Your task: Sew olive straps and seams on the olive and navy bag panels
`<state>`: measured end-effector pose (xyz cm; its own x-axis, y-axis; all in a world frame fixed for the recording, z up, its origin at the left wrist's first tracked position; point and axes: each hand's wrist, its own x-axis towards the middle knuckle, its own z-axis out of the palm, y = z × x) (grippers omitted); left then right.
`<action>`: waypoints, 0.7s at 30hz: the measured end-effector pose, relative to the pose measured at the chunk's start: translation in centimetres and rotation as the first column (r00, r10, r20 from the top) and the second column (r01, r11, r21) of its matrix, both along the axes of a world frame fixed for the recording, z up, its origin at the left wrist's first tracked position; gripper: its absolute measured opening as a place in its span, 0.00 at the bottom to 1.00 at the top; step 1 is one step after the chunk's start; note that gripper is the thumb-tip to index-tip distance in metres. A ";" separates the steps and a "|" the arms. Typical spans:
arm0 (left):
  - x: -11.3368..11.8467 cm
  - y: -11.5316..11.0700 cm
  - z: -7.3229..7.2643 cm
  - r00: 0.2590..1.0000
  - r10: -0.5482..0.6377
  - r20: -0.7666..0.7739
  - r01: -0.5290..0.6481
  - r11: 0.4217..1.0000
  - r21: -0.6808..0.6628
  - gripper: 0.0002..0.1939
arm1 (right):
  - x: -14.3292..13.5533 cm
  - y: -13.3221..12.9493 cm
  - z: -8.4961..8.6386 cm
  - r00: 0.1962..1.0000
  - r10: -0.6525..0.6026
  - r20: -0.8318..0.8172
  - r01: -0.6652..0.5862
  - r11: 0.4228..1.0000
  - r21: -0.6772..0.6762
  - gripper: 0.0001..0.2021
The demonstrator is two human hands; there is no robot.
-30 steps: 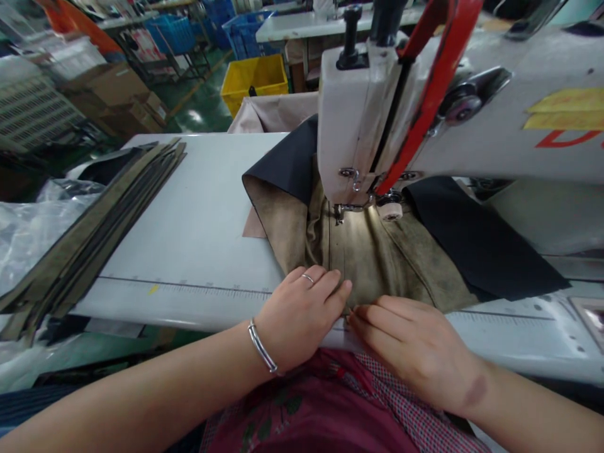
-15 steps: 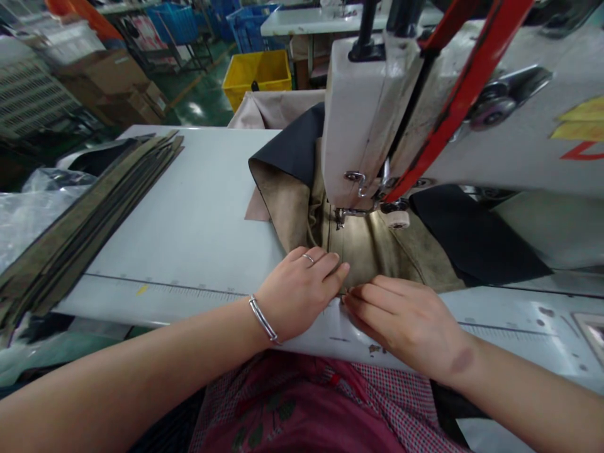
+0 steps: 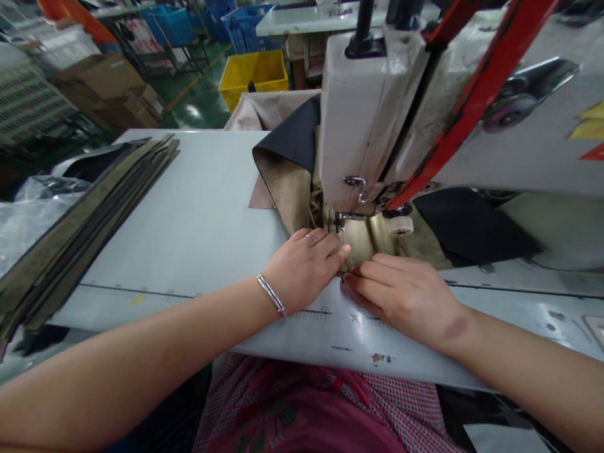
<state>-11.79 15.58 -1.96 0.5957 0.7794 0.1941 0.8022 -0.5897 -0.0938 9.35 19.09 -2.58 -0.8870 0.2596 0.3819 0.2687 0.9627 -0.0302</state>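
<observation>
Olive-brown fabric (image 3: 292, 189) with a dark navy side lies bunched under the head of a sewing machine (image 3: 352, 126). Just in front of the presser foot (image 3: 340, 220), my left hand (image 3: 309, 264) presses on the fabric, its fingers closed along the near edge. My right hand (image 3: 406, 292) pinches the same edge slightly to the right, fingertips close to my left thumb. Parts of the edge are hidden beneath the fingers. A dark navy panel (image 3: 472, 226) of the piece spreads out right of the needle area.
Olive and black fabric strips (image 3: 99, 226) are stacked on the left of the white sewing table (image 3: 207, 189), beside clear plastic (image 3: 38, 214). Past the far edge stand a yellow crate (image 3: 255, 75) and cardboard boxes (image 3: 104, 82). A red bar (image 3: 472, 100) slants across the machine.
Both hands have moved forward with the fabric, nearer the presser foot. The fabric's near edge has slid away from the table's front edge and further under the machine.
</observation>
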 end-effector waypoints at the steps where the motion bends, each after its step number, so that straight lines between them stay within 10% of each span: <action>1: 0.0 0.2 0.0 1.000 -0.001 0.000 0.001 1.000 0.005 0.17 | -0.1 0.2 0.0 1.000 -0.007 -0.008 0.007 1.000 0.000 0.07; 21: -1.5 0.4 -0.4 0.936 -0.208 0.283 0.191 0.978 0.085 0.09 | 0.3 0.9 -0.3 0.986 -0.088 -0.144 0.056 0.975 -0.214 0.08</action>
